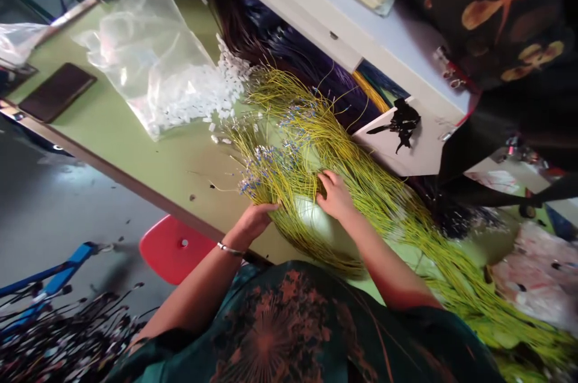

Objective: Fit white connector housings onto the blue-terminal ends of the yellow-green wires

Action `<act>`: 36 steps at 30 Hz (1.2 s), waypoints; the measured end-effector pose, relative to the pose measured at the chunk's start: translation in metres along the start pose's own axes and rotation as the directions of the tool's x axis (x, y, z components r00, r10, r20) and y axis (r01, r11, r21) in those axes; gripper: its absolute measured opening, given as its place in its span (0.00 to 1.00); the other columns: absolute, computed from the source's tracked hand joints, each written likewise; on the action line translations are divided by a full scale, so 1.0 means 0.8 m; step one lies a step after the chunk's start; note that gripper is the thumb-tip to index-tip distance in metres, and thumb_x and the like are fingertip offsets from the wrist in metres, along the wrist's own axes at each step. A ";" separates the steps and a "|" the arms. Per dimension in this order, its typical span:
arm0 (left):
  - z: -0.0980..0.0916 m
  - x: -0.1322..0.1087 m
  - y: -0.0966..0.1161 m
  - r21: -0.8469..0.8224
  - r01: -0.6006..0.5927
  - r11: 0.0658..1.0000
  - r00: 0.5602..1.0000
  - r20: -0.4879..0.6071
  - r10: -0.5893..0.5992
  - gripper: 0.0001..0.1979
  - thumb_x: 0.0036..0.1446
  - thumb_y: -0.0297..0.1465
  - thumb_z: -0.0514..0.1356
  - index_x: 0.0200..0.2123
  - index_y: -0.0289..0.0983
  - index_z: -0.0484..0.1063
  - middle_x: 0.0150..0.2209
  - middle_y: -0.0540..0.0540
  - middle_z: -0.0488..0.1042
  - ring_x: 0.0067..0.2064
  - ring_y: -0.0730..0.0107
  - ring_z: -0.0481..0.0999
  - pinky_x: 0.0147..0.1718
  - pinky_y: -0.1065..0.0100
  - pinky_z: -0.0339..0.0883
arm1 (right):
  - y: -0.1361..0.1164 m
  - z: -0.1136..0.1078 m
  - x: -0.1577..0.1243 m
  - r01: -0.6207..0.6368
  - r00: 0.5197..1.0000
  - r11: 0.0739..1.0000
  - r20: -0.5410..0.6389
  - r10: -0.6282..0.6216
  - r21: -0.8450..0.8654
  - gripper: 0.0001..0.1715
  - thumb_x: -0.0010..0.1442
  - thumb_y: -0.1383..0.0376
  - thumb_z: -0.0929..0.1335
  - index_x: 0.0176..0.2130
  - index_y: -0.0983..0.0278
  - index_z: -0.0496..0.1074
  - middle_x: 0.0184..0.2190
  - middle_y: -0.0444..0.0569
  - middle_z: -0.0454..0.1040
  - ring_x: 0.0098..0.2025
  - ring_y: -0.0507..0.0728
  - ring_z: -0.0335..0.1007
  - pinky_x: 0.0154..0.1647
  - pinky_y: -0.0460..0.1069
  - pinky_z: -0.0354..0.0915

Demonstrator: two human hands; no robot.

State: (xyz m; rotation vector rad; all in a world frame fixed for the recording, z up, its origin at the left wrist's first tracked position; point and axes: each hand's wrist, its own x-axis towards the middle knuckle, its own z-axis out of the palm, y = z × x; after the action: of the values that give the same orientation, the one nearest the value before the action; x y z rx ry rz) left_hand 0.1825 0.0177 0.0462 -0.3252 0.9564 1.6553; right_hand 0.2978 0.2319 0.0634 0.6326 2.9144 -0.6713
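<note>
A large bundle of thin yellow wires (316, 148) with small blue-tipped ends (266, 160) lies spread across a green table (135, 136). My left hand (255, 219) grips a bunch of these wires near their blue ends, fingers curled around them. My right hand (335, 195) rests on the wires just to the right, fingers bent and pressed into the strands. A bracelet sits on my left wrist.
A clear plastic bag (149, 58) spills small white connectors (217, 94) at the back left. A dark phone (56, 91) lies at the table's left edge. Dark and purple wire bundles (280, 40) lie under a white shelf (343, 28). A red stool (174, 247) stands below. Another person (510, 21) stands at right.
</note>
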 end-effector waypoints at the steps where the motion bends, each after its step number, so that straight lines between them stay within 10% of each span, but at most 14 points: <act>1: 0.001 -0.001 -0.001 -0.030 -0.005 1.000 0.999 0.036 0.006 0.13 0.43 0.23 0.66 0.36 0.29 0.76 0.37 0.39 0.79 0.41 0.54 0.78 0.46 0.57 0.68 | 0.001 0.002 0.003 0.026 0.999 1.000 0.028 -0.026 0.011 0.32 0.53 0.64 0.66 0.57 0.68 0.63 0.57 0.59 0.58 0.58 0.65 0.54 0.60 0.60 0.55; 7: 0.005 0.009 0.001 -0.027 0.021 0.999 0.991 0.136 -0.017 0.17 0.52 0.32 0.64 0.45 0.32 0.74 0.42 0.39 0.78 0.47 0.53 0.76 0.50 0.54 0.66 | -0.033 0.024 0.049 0.133 0.990 0.990 0.047 -0.135 0.035 0.34 0.49 0.65 0.69 0.56 0.68 0.63 0.54 0.57 0.62 0.55 0.63 0.55 0.58 0.57 0.55; 15: -0.008 -0.041 0.014 0.198 -0.084 0.977 0.996 0.015 0.083 0.18 0.46 0.32 0.68 0.42 0.32 0.77 0.43 0.37 0.78 0.51 0.50 0.72 0.52 0.59 0.65 | 0.008 0.029 0.102 -0.293 0.910 0.952 -0.280 0.307 0.092 0.19 0.56 0.71 0.60 0.47 0.64 0.67 0.47 0.57 0.65 0.49 0.61 0.60 0.49 0.55 0.59; 19: -0.030 -0.051 0.002 0.105 -0.069 0.992 0.994 -0.083 0.078 0.19 0.46 0.31 0.68 0.42 0.32 0.76 0.42 0.38 0.78 0.51 0.51 0.72 0.52 0.59 0.65 | 0.012 0.028 0.111 -0.311 0.901 0.947 -0.290 0.322 0.084 0.22 0.53 0.70 0.63 0.50 0.66 0.65 0.50 0.59 0.65 0.52 0.64 0.59 0.51 0.57 0.58; 24: -0.019 -0.002 -0.003 -0.113 0.054 0.992 0.998 -0.014 -0.056 0.20 0.52 0.39 0.64 0.43 0.31 0.75 0.38 0.38 0.79 0.44 0.54 0.77 0.46 0.57 0.68 | -0.022 0.027 0.086 -0.119 0.979 0.993 -0.167 0.114 -0.019 0.41 0.48 0.70 0.68 0.60 0.68 0.56 0.60 0.63 0.52 0.60 0.70 0.49 0.57 0.64 0.50; 28: -0.001 0.021 0.004 0.030 0.074 0.997 0.997 0.028 -0.075 0.12 0.46 0.30 0.68 0.35 0.30 0.77 0.34 0.40 0.79 0.34 0.63 0.77 0.36 0.66 0.70 | -0.019 -0.005 0.038 0.045 0.991 0.998 -0.124 -0.050 -0.048 0.33 0.55 0.66 0.66 0.59 0.66 0.59 0.62 0.59 0.53 0.62 0.66 0.47 0.61 0.61 0.48; 33: 0.004 0.022 0.004 0.135 0.007 0.991 0.999 -0.048 -0.001 0.06 0.40 0.22 0.67 0.27 0.29 0.77 0.26 0.44 0.77 0.25 0.72 0.72 0.26 0.73 0.65 | -0.022 -0.001 -0.035 -0.284 0.957 0.959 0.057 0.284 -0.004 0.22 0.64 0.54 0.57 0.36 0.64 0.72 0.31 0.55 0.74 0.37 0.59 0.70 0.41 0.52 0.63; 36: 0.007 0.019 0.006 0.152 0.020 0.988 1.000 -0.010 -0.018 0.10 0.39 0.23 0.66 0.31 0.28 0.78 0.29 0.43 0.78 0.28 0.68 0.75 0.30 0.71 0.68 | -0.045 0.027 -0.057 -0.334 0.921 0.939 0.241 0.306 0.085 0.23 0.63 0.52 0.58 0.39 0.63 0.73 0.31 0.54 0.76 0.35 0.59 0.72 0.38 0.51 0.64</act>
State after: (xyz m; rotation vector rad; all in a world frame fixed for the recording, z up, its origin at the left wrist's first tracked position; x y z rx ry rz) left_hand 0.1748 0.0323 0.0416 -0.2371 1.0764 1.5541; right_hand 0.3243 0.1762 0.0664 0.9539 2.4955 -0.8239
